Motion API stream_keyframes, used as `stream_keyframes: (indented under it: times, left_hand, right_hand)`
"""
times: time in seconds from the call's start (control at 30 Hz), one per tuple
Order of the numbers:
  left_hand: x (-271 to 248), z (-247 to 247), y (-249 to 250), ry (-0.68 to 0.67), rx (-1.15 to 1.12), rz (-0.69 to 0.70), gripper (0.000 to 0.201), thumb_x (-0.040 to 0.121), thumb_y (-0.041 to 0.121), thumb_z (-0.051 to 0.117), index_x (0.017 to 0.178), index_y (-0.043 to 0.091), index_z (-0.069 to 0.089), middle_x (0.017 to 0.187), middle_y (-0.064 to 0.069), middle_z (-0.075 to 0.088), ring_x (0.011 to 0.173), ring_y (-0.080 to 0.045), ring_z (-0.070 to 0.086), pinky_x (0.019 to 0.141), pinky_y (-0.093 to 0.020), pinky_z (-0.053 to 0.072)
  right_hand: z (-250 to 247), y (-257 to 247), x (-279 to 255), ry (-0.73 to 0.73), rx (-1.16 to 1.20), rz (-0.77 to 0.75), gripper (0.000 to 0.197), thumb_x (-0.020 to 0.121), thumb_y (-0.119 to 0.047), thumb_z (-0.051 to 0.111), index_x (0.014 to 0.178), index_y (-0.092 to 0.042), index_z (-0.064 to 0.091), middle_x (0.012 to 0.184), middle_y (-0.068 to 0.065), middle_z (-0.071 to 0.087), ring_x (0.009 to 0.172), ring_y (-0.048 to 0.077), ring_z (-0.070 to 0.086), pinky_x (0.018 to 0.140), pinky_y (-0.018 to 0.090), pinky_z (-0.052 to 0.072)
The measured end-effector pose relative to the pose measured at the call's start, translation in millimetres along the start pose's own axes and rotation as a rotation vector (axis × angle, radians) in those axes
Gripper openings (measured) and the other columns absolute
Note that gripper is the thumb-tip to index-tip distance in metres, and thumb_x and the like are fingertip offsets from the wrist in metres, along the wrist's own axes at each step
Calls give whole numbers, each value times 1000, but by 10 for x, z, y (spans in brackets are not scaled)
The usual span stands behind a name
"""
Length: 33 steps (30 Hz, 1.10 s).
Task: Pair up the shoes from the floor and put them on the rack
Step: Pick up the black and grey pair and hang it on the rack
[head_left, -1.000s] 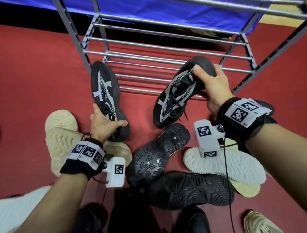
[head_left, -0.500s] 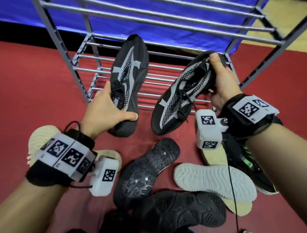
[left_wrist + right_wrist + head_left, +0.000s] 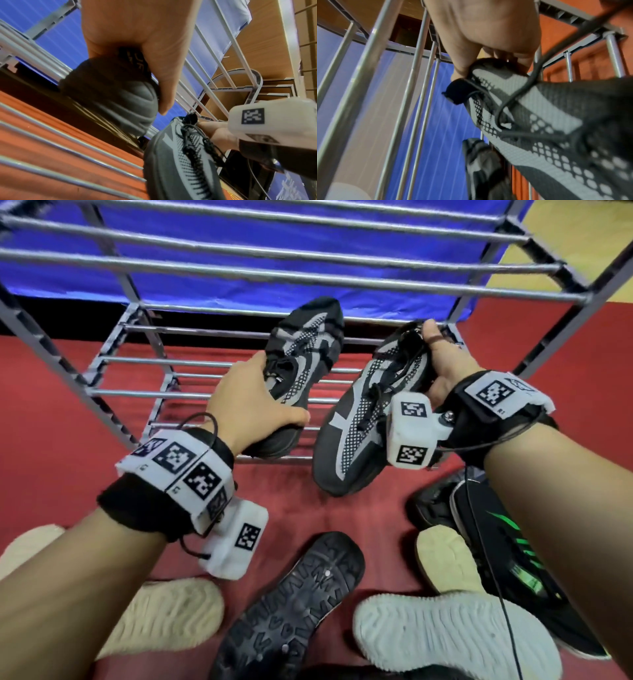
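Fingers of the left hand [image 3: 251, 405] curl round the heel of one grey-and-black knit trainer [image 3: 301, 361], thumb [image 3: 164, 75] pressed down the back of the heel; its toe points up the frame, over the bars of the lower shelf of the rack [image 3: 144, 395]. Fingers of the right hand [image 3: 445, 361] pinch the collar and tongue of the matching trainer [image 3: 363, 419] — it hangs toe-down at centre right of the head view, just in front of the shelf and clear of the red floor [image 3: 51, 440].

These shoes look light, with soft knit uppers and a thick, stiffer sole, so I judge the heel grip the surer one; held by the collar, a shoe will likely swing and twist. Laces dangle loose and could catch on a bar.

Both forearms reach forward from the lower corners of the frame, wrists roughly level, the two shoes near each other but apart. Other shoes lie soles-up along the bottom — a black sole [image 3: 294, 604], pale ones beside it.
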State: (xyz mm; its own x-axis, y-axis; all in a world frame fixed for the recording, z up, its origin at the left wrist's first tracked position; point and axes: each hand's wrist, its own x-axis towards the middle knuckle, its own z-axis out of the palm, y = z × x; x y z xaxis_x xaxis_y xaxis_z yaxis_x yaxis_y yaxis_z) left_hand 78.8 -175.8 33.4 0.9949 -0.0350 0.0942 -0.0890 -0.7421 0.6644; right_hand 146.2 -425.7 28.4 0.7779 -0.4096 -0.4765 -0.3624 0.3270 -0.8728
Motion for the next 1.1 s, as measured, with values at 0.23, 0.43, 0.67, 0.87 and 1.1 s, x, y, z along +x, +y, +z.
stream_keyframes:
  times: [0.23, 0.43, 0.67, 0.87, 1.1]
  left_hand:
    - [54, 199, -29, -32, 215, 4, 73, 66, 48, 76, 126, 12, 55, 140, 0, 42, 122, -19, 49, 98, -28, 38]
    - [58, 145, 12, -89, 124, -1, 75, 69, 47, 74, 130, 9, 51, 133, -5, 45, 120, -21, 49, 98, -29, 36]
    - [-464, 111, 135, 198, 22, 614, 25, 84, 28, 48, 87, 7, 62, 85, -5, 55, 86, -17, 47, 76, -23, 35]
    - [-643, 336, 224, -288, 150, 244, 41, 89, 53, 41, 100, 16, 55, 92, 1, 65, 89, -21, 61, 81, -37, 49]
    - [-775, 588, 304, -484, -598, -211, 34, 92, 19, 55, 123, 10, 44, 83, -2, 63, 69, -13, 64, 59, -36, 58]
  right_hand:
    - [9, 51, 276, -20, -315, -108, 33, 84, -40, 48, 111, -22, 54, 104, 7, 65, 89, 21, 62, 81, 41, 55]
    - [185, 97, -271, -71, -741, -266, 63, 99, -50, 25, 131, -1, 49, 133, 13, 53, 119, 30, 53, 106, 37, 38]
    - [-17, 84, -234, -74, -513, -188, 54, 91, -53, 41, 120, -11, 58, 114, 11, 64, 113, 32, 61, 94, 46, 51]
    - [-231, 0, -431, -19, -174, 10, 36, 93, -49, 50, 86, -14, 56, 65, 4, 67, 37, 15, 62, 42, 28, 52]
    - [-427, 14, -770, -30, 12, -26, 40, 97, -44, 42, 82, -10, 55, 53, 5, 64, 35, 14, 61, 36, 23, 48]
